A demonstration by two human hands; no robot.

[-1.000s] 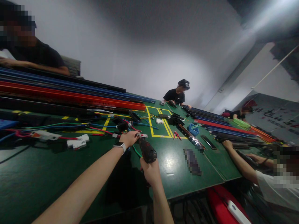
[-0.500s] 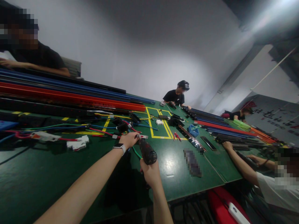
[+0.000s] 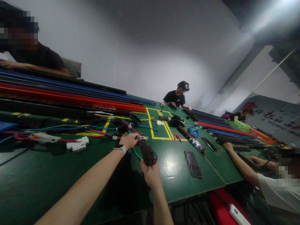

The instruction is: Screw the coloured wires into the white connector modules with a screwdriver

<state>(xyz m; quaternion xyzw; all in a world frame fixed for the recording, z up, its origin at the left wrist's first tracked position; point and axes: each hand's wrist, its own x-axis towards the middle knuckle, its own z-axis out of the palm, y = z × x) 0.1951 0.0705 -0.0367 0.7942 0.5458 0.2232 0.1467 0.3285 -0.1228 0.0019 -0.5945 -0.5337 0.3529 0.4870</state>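
My right hand (image 3: 150, 172) is wrapped round the handle of a black power screwdriver (image 3: 148, 153), whose front end points away from me. Just left of its tip, my left hand (image 3: 130, 140), with a white watch (image 3: 120, 148) on the wrist, is closed on a small white connector (image 3: 143, 137). The screwdriver's tip meets or nearly meets the connector; the exact contact is too small to tell. A green wire (image 3: 137, 153) runs between the two hands. Beside my left hand lie a red wire (image 3: 100, 132) and black clamp-like parts (image 3: 122, 127).
Orange rails (image 3: 70, 97) and blue rails lie along the back left of the green table (image 3: 93, 178). Red-handled pliers (image 3: 177, 137), a blue bin (image 3: 194, 131), a phone (image 3: 209, 144) and white connectors (image 3: 78, 144) lie around. Other people sit at left, behind and at right.
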